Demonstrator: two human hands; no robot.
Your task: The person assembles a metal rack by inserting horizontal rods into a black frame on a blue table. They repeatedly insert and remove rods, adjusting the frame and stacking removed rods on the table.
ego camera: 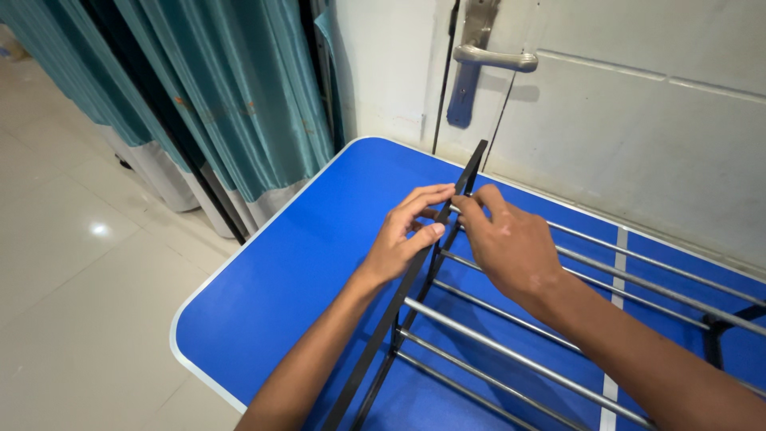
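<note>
Blue table (303, 263), rack (447, 239) lengthwise rightward

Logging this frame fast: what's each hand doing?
Left hand: fingers pinched on the black side bar of the rack.
Right hand: fingers gripping a metal rod.

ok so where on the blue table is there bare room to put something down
Bare blue table lies left of the black side frame, out to the white rim. Right of it the metal rods crowd the top, where the left hand and right hand meet.
</note>
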